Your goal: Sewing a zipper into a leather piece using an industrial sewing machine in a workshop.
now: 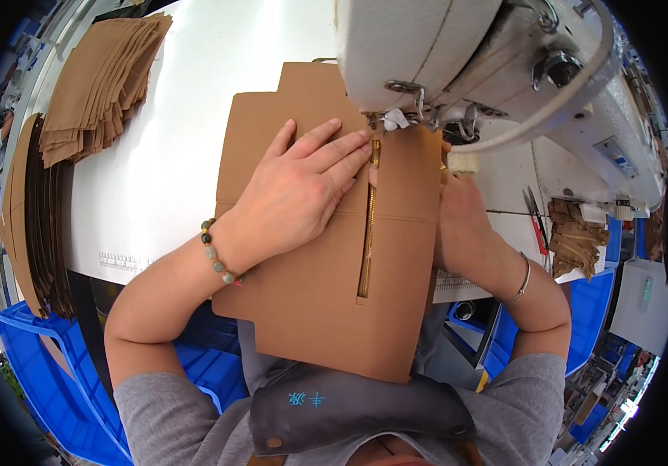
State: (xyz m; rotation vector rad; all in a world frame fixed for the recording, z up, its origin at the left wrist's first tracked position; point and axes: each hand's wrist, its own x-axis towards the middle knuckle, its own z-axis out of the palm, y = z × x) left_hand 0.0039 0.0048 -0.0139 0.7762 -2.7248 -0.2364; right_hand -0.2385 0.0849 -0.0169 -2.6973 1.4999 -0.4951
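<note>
A brown leather-like panel (303,287) with notched corners lies under the head of a white sewing machine (419,46). A slot in it shows a brass-coloured zipper (366,256), whose upper end sits beside the presser foot area. My left hand (299,182) rests flat on the panel, fingers stretched out, fingertips at the zipper's left edge near the needle. My right hand (462,221) is at the panel's right edge, partly beneath it; its fingers are mostly hidden. A bit of skin shows through the zipper slot.
Stacked brown pieces (97,85) lie at the far left, with more folded brown panels (35,217) nearer. Red-handled scissors (537,221) and brown scraps (576,237) lie at the right. Blue bins (62,373) stand below the table at the left, with others at right.
</note>
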